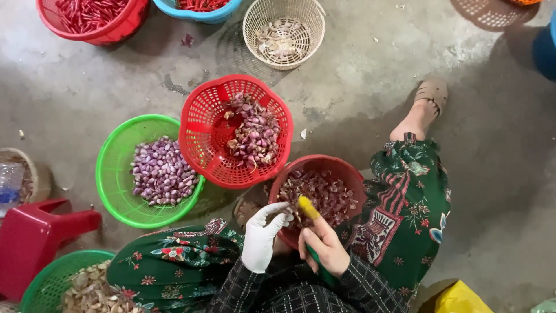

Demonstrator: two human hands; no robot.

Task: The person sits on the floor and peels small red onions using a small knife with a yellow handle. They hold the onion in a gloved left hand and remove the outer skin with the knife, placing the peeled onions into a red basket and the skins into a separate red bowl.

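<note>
My left hand point(263, 235), in a white glove, hovers over the near rim of a dark red bowl point(317, 163) full of shallot skins, fingers curled; whether it holds anything I cannot tell. My right hand point(324, 246) is bare and grips a small green-handled knife, with a yellow cover on the thumb point(307, 207). Just beyond, a red mesh basket point(200, 124) holds unpeeled shallots. To its left a green basket point(113, 168) holds peeled purple shallots point(163, 172).
I sit on a concrete floor with my knees in green patterned cloth either side. A red stool point(35, 237) and a green basket of garlic point(52, 281) lie at left. Baskets of red chillies point(92, 17) and a cream basket point(284, 32) stand far off.
</note>
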